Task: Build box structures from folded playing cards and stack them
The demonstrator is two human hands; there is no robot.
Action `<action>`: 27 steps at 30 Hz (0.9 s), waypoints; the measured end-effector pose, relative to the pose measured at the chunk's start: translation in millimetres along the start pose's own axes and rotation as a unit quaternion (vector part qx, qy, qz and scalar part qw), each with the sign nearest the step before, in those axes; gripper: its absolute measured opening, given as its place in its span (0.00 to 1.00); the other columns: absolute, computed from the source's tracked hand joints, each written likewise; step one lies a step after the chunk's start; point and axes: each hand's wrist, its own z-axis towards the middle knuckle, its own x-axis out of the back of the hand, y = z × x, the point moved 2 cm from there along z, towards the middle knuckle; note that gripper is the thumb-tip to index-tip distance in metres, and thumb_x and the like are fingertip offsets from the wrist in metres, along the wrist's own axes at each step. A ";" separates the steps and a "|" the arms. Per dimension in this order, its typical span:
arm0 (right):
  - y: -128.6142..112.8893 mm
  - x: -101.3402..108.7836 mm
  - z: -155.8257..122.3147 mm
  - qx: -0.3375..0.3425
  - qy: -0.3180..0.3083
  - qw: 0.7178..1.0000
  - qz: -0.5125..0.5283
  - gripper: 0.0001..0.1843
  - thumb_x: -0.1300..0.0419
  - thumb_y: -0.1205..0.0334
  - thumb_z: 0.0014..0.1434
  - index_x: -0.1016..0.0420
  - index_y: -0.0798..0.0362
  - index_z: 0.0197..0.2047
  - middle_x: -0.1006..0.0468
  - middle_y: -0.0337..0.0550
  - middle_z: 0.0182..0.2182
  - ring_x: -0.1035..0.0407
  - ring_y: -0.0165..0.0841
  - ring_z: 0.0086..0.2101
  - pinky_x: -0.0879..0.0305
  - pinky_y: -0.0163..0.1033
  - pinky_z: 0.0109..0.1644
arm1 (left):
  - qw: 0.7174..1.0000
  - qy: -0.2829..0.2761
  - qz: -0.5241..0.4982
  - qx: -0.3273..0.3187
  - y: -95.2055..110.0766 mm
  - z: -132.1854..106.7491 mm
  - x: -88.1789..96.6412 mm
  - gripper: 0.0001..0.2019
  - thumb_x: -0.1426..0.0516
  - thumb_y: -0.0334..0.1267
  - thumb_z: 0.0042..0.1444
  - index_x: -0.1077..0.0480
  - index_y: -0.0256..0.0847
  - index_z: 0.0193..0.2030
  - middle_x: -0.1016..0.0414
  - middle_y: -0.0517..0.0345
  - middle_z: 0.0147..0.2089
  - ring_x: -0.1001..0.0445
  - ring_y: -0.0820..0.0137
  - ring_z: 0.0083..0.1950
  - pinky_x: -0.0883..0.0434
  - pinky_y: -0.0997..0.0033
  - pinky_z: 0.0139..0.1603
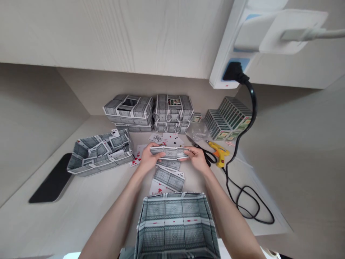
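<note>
Between my two hands is a strip of folded playing cards (170, 153), patterned side facing me, held level above the table. My left hand (148, 157) pinches its left end with the thumb on the front. At the right end, my right hand (197, 157) grips it the same way. Below the strip lie loose patterned cards (169, 179), some overlapping face-up ones. More face-up cards (172, 139) spread just behind the strip. Nearest to me stands an open box made of cards (175, 230), its inside showing rows of card backs.
An open card tray (101, 153) holding folded cards stands left, beside a dark phone (51, 180). Card-built boxes (129, 109) are stacked at the back. Right are card packs (229, 117), black-handled scissors (208, 154), a yellow glue gun (219, 153) and its black cable (253, 97).
</note>
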 end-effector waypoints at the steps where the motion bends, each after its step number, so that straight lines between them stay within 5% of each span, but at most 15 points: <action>1: 1.0 -1.6 0.3 0.003 -0.001 1.000 0.005 0.15 0.34 0.52 0.43 0.23 0.52 0.32 0.23 0.40 0.28 0.28 0.36 0.24 0.27 0.47 0.30 | 1.000 0.001 0.008 -0.009 0.3 -0.6 -0.4 0.20 0.34 0.38 0.31 0.37 0.39 0.32 0.31 0.66 0.25 0.34 0.75 0.20 0.34 0.75 0.19; 7: 0.4 -12.1 2.1 0.050 0.045 0.995 0.072 0.22 0.32 0.54 0.41 0.28 0.50 0.41 0.24 0.42 0.38 0.28 0.37 0.39 0.29 0.47 0.44 | 0.972 0.064 0.153 -0.164 4.8 -8.3 -1.2 0.09 0.38 0.39 0.43 0.34 0.40 0.28 0.28 0.63 0.26 0.29 0.71 0.28 0.32 0.73 0.32; 10: 1.0 -14.8 1.9 0.007 0.062 0.986 0.154 0.25 0.34 0.52 0.45 0.32 0.48 0.46 0.27 0.45 0.47 0.31 0.39 0.47 0.33 0.47 0.50 | 0.941 0.039 0.186 -0.279 8.0 -11.2 -1.1 0.01 0.42 0.32 0.47 0.31 0.40 0.29 0.25 0.59 0.33 0.27 0.69 0.38 0.32 0.68 0.43; 13: 3.3 -14.4 1.3 -0.041 0.072 0.980 0.183 0.27 0.33 0.56 0.43 0.33 0.48 0.47 0.29 0.46 0.50 0.36 0.39 0.52 0.38 0.48 0.54 | 0.907 0.037 0.211 -0.362 10.9 -11.9 1.5 0.11 0.46 0.23 0.45 0.27 0.42 0.31 0.27 0.58 0.41 0.30 0.67 0.46 0.35 0.63 0.51; 16: 2.3 -12.2 1.5 -0.012 0.076 0.982 0.171 0.36 0.30 0.66 0.36 0.35 0.47 0.50 0.32 0.45 0.53 0.40 0.39 0.55 0.42 0.47 0.57 | 0.891 0.055 0.238 -0.383 13.2 -12.2 3.5 0.17 0.48 0.21 0.43 0.25 0.45 0.33 0.34 0.57 0.52 0.36 0.65 0.55 0.38 0.59 0.56; 21: -3.2 -10.3 1.6 0.019 0.061 0.982 0.180 0.38 0.30 0.69 0.35 0.36 0.48 0.51 0.31 0.46 0.53 0.35 0.41 0.52 0.38 0.48 0.54 | 0.943 -0.036 0.137 -0.301 14.8 -15.0 -1.0 0.32 0.47 0.23 0.43 0.39 0.48 0.57 0.45 0.54 0.62 0.43 0.60 0.62 0.42 0.53 0.61; 23: -4.9 -9.4 1.3 0.010 0.062 0.982 0.177 0.37 0.31 0.68 0.35 0.35 0.49 0.51 0.28 0.46 0.49 0.32 0.40 0.48 0.35 0.46 0.51 | 0.974 -0.113 0.005 -0.199 12.6 -14.6 -4.0 0.38 0.46 0.27 0.44 0.52 0.50 0.64 0.43 0.52 0.61 0.37 0.59 0.58 0.36 0.51 0.56; 25: -6.3 -8.7 0.8 -0.003 0.060 0.984 0.168 0.36 0.31 0.67 0.36 0.35 0.50 0.51 0.24 0.45 0.45 0.29 0.38 0.43 0.33 0.44 0.47 | 0.976 -0.165 -0.117 -0.084 10.0 -13.1 -5.9 0.38 0.46 0.31 0.47 0.57 0.52 0.65 0.38 0.53 0.58 0.30 0.61 0.50 0.29 0.51 0.47; 27: -7.7 -8.6 0.1 -0.016 0.051 0.986 0.155 0.37 0.31 0.65 0.36 0.35 0.49 0.52 0.22 0.43 0.42 0.27 0.37 0.38 0.31 0.42 0.41 | 0.976 -0.144 -0.165 -0.009 8.5 -9.9 -4.3 0.35 0.45 0.36 0.47 0.52 0.51 0.63 0.32 0.54 0.52 0.26 0.63 0.44 0.26 0.55 0.40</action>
